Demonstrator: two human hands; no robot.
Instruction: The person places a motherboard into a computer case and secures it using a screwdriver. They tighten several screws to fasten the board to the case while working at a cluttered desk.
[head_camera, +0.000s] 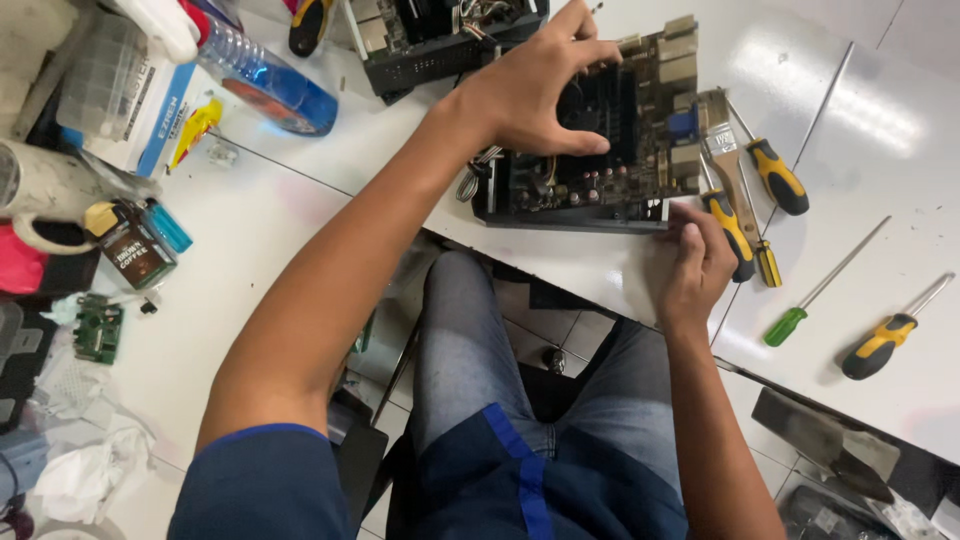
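Bench, white, is carrying a dark circuit board at its near edge. Board is being pressed from above by the left hand, fingers spread flat over the black heat sink, grip apart. Board's near right corner is being pinched by the right hand, grip clamped on the edge. Yellow-handled screwdrivers and a paintbrush are lying just beside it; green screwdriver farther right.

The circuit board lies on the tabletop, left hand on top, right hand at its near edge. Screwdrivers lie to its right, a bottle to its left.
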